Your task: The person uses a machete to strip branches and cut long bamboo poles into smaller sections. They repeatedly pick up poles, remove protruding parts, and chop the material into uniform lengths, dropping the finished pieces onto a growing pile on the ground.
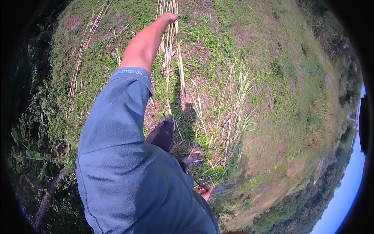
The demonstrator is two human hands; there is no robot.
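Note:
My left arm reaches to the top of the view, and my left hand [169,18] lies over a bundle of long, pale yellow cane stalks [180,58] on the grass. Its fingers are pressed together and look closed on the thickest stalk, though the arm and the distance hide part of the grip. Low in the view, beside my blue sleeve, my right hand [205,193] is wrapped round a brown stick-like handle [200,183]. A dark, flat shape next to that hand may be a blade or a shadow. My body hides the rest of this arm.
Another row of thin stalks [82,52] lies at the left. Green grassy leaves [237,113] rise right of my feet. Dark brush [33,163] borders the left side, and a grassy slope [288,97] runs to trees at the right. My dark-trousered leg [161,134] stands beside the cane.

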